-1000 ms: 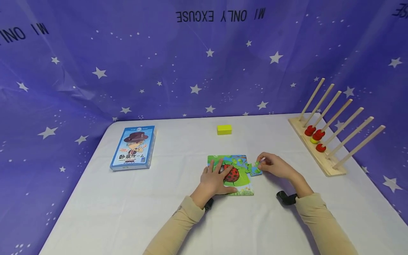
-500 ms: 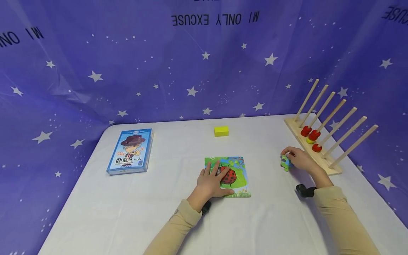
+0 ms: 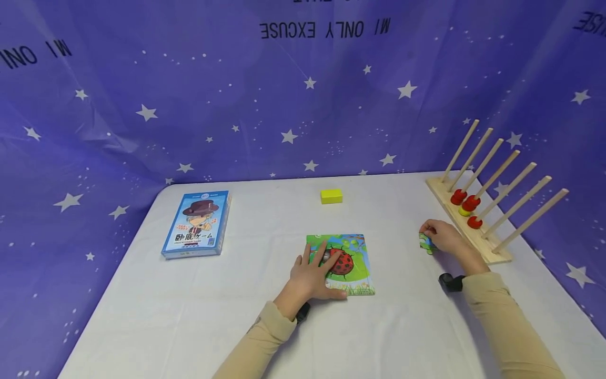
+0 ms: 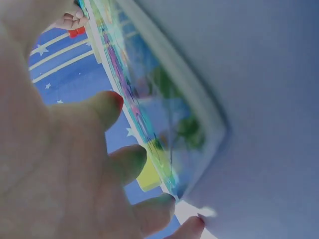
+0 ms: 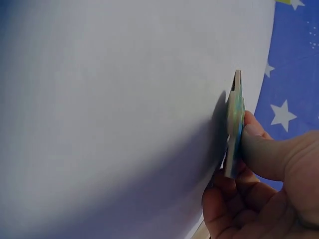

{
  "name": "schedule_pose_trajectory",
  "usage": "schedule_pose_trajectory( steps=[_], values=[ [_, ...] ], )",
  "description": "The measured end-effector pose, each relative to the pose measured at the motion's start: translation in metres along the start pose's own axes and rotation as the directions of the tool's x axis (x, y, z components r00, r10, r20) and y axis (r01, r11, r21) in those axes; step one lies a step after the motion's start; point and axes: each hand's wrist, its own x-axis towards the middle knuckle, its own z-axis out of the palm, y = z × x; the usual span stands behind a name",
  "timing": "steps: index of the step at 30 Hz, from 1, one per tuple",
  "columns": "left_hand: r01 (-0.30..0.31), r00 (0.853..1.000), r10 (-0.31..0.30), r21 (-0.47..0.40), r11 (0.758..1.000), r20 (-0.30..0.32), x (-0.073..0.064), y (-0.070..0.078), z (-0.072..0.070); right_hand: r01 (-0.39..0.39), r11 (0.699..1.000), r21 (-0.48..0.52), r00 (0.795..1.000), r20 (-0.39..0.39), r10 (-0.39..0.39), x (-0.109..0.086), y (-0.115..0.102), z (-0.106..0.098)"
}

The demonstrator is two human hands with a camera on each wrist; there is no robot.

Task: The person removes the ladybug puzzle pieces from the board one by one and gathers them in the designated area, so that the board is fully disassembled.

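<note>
A square ladybug puzzle (image 3: pixel 357 266) lies on the white table in the middle of the head view. My left hand (image 3: pixel 309 276) rests on its left part with fingers spread, covering some of the picture. Close by in the left wrist view, the puzzle (image 4: pixel 172 114) shows as a tilted slab beside the fingertips. Off to the right, my right hand (image 3: pixel 447 238) pinches a small green and blue puzzle piece (image 3: pixel 425 243). In the right wrist view the puzzle piece (image 5: pixel 235 124) stands edge-on between thumb and fingers; its picture side is mostly hidden.
Just beyond my right hand stands a wooden peg rack (image 3: pixel 487 245) with several red discs and a yellow one. A yellow block (image 3: pixel 331 196) sits at the back. To the left lies a blue card game box (image 3: pixel 196 225). A purple starred cloth (image 3: pixel 284 105) hangs behind.
My right hand has carried the puzzle piece from the puzzle's right edge rightward, near the peg rack, and has hardly moved in the last half second. The left hand stays on the puzzle.
</note>
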Motion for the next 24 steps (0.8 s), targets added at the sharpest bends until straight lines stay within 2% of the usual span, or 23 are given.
schedule_pose_trajectory(
  steps=[4, 7, 9, 12, 14, 17, 19, 21, 24],
  values=[
    [0.003, 1.000, -0.003, 0.015, 1.000, 0.005, -0.004, 0.000, 0.000, -0.004, 1.000, -0.022, 1.000, 0.006, 0.004, 0.004, 0.004, -0.002],
    [0.006, 1.000, -0.007, 0.017, 1.000, 0.012, -0.005, 0.000, 0.001, -0.002, 0.995, -0.098, 1.000, -0.025, 0.000, 0.008, 0.001, 0.000],
    [0.008, 1.000, -0.008, 0.012, 1.000, 0.015, -0.005, 0.000, 0.001, -0.008, 0.987, -0.162, 0.999, -0.052, 0.000, 0.010, -0.007, 0.003],
    [0.014, 1.000, -0.014, 0.004, 1.000, 0.016, -0.005, 0.001, 0.001, 0.037, 0.977, -0.211, 0.993, -0.104, -0.060, 0.013, -0.032, 0.011],
    [0.018, 1.000, -0.018, -0.001, 1.000, 0.017, -0.006, 0.001, 0.001, 0.114, 0.981, -0.156, 0.987, -0.097, -0.130, 0.014, -0.053, 0.020],
    [0.018, 1.000, -0.018, -0.010, 1.000, 0.021, -0.006, 0.001, 0.001, 0.238, 0.971, -0.028, 0.969, -0.062, -0.240, 0.012, -0.086, 0.038],
    [0.020, 0.999, -0.020, -0.015, 1.000, 0.026, -0.006, 0.001, 0.002, 0.270, 0.962, 0.033, 0.963, -0.020, -0.270, 0.010, -0.106, 0.050],
    [0.022, 0.999, -0.021, -0.014, 1.000, 0.031, -0.006, 0.000, 0.002, 0.279, 0.960, 0.020, 0.960, 0.007, -0.280, 0.008, -0.122, 0.062],
    [0.025, 0.999, -0.024, -0.019, 1.000, 0.038, -0.006, -0.001, 0.001, 0.274, 0.960, -0.065, 0.961, 0.044, -0.271, 0.006, -0.137, 0.075]
  ],
)
